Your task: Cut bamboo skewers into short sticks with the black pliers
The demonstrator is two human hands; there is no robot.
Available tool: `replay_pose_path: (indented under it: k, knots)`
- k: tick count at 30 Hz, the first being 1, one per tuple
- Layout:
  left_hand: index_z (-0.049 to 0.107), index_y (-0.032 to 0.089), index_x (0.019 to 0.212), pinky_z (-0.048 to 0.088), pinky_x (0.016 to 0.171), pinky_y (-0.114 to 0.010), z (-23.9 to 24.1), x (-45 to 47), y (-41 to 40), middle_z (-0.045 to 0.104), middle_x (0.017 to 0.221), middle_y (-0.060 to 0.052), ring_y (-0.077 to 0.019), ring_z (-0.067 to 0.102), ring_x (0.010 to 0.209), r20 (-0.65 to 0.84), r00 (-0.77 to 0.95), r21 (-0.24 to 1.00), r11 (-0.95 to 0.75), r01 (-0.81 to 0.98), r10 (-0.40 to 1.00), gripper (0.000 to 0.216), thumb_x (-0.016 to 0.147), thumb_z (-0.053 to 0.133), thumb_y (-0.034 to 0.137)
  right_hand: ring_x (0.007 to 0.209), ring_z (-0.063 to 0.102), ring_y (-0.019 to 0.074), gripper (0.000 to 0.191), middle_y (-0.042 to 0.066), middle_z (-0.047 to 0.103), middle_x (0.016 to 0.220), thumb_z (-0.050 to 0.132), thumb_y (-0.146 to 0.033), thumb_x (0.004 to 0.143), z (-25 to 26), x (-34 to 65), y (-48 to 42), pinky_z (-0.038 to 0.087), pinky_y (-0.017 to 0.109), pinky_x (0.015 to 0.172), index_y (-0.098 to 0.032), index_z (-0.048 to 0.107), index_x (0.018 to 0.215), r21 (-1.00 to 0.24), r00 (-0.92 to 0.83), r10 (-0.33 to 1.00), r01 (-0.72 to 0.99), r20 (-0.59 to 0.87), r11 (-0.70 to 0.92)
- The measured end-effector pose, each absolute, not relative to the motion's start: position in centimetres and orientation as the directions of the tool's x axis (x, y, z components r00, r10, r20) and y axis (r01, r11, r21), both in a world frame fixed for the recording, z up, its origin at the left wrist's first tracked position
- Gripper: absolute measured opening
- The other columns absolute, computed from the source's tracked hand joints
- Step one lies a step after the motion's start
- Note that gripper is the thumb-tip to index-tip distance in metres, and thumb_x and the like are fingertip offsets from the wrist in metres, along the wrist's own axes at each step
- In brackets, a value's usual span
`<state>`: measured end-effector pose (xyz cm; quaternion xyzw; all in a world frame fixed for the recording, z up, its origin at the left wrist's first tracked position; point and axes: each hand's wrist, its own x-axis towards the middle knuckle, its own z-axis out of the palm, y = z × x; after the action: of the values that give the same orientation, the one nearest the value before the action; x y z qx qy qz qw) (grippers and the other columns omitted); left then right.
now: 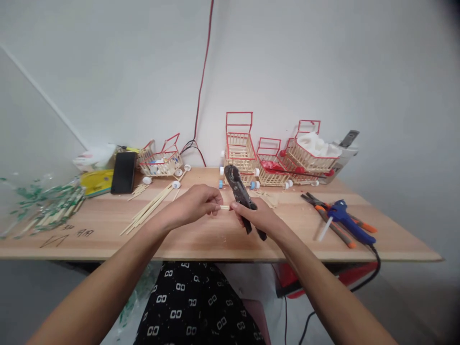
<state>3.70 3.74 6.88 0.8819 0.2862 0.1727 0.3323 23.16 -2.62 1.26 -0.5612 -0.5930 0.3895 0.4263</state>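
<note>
Short pale wooden sticks (224, 207) bridge the small gap between my two hands, just above the table. My left hand (199, 203) is closed, pinching their left end between thumb and fingers. Closed as well, my right hand (259, 213) grips black pliers (239, 188), their head pointing up and away and the handle ends hanging below the palm. The right thumb and fingertips also touch the sticks' right end. Longer sticks (149, 211) lie on the wooden table to the left of my left hand.
Small stick-built shopping carts (240, 148) with red trim line the wall. At right lie a blue glue gun (347, 221) and orange-handled pliers (338, 227). A black phone (123, 172), yellow packet (97, 182) and green-white bundled sticks (59, 211) are at left.
</note>
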Motion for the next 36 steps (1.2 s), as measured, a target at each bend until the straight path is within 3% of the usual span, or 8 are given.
replay_pose_path:
  k: [5,8,12,15,17,25,32,36]
  knots:
    - [0.064,0.016,0.063,0.038,0.053,-0.021,7.5,2.8,3.3,0.063,0.057,0.0,-0.0125,0.056,0.054,0.115,0.777,0.705,-0.602,0.375,0.619,0.013,0.074,0.056,0.017,0.044,0.049,0.0106,0.033,-0.002,0.052,0.047,0.064,-0.042,0.077,1.6,21.2,-2.6,0.04,0.02,0.04,-0.018,0.055,0.058,-0.928,-0.031,0.992,0.351,0.122,0.125]
    - [0.068,0.015,0.075,0.042,0.055,-0.023,6.8,2.0,3.4,0.066,0.061,-0.002,-0.0133,0.059,0.057,0.104,0.755,0.818,-0.488,0.305,0.647,0.01,0.074,0.06,0.02,0.043,0.048,0.0106,0.031,-0.002,0.052,0.048,0.063,-0.042,0.078,1.4,20.4,-2.8,0.04,0.021,0.04,-0.017,0.056,0.062,-0.939,0.025,0.99,0.32,0.139,0.124]
    - [0.068,0.014,0.103,0.048,0.064,-0.026,3.8,1.3,2.7,0.07,0.075,-0.004,-0.0138,0.062,0.067,0.148,0.534,0.979,-0.199,0.039,0.832,0.04,0.066,0.074,0.026,0.046,0.048,0.0115,0.032,-0.002,0.051,0.05,0.062,-0.046,0.08,0.4,19.4,-3.0,0.041,0.023,0.044,-0.017,0.057,0.066,-0.967,0.134,0.973,0.201,0.185,0.156]
    - [0.07,0.014,0.094,0.049,0.067,-0.026,0.9,2.1,1.2,0.071,0.082,-0.006,-0.0123,0.061,0.07,0.016,0.357,0.975,0.064,-0.212,0.934,0.04,0.059,0.081,0.031,0.05,0.05,0.0125,0.034,-0.002,0.053,0.053,0.061,-0.048,0.081,-0.6,18.5,-3.4,0.043,0.025,0.05,-0.018,0.057,0.067,-0.967,0.219,0.948,0.158,0.232,0.2]
    - [0.072,0.014,0.087,0.047,0.066,-0.024,-0.3,3.1,0.1,0.069,0.076,-0.004,-0.0095,0.057,0.065,-0.022,0.301,0.939,0.123,-0.323,0.953,0.037,0.058,0.083,0.033,0.052,0.05,0.013,0.035,-0.001,0.053,0.054,0.059,-0.048,0.083,-1.1,17.9,-3.7,0.043,0.025,0.053,-0.018,0.056,0.066,-0.959,0.269,0.927,0.185,0.261,0.216]
    - [0.062,0.013,0.059,0.038,0.052,-0.02,0.3,4.5,-1.0,0.055,0.06,0.0,-0.007,0.047,0.054,0.05,0.304,0.935,0.063,-0.349,0.951,0.031,0.068,0.075,0.04,0.054,0.051,0.0137,0.04,0.001,0.054,0.056,0.058,-0.051,0.083,-1.1,16.1,-5.0,0.043,0.025,0.051,-0.018,0.054,0.061,-0.974,0.305,0.93,0.163,0.203,0.159]
    - [0.066,0.011,0.064,0.034,0.048,-0.02,1.9,3.2,-0.4,0.054,0.057,0.001,-0.0065,0.046,0.051,-0.047,0.402,0.93,0.187,-0.318,0.915,0.03,0.061,0.079,0.038,0.058,0.053,0.0136,0.034,0.0,0.056,0.062,0.062,-0.049,0.082,-0.6,17.0,-6.1,0.046,0.026,0.055,-0.015,0.063,0.079,-0.987,0.139,0.982,-0.076,0.127,0.138]
    - [0.063,0.013,0.059,0.032,0.048,-0.02,2.4,2.7,-0.6,0.052,0.055,0.002,-0.0061,0.043,0.05,0.04,0.397,0.974,0.052,-0.219,0.917,0.03,0.066,0.076,0.039,0.057,0.052,0.0128,0.032,-0.001,0.055,0.061,0.061,-0.046,0.083,-0.2,17.1,-7.0,0.045,0.026,0.056,-0.015,0.066,0.082,-0.992,0.053,0.996,-0.096,0.077,0.082]
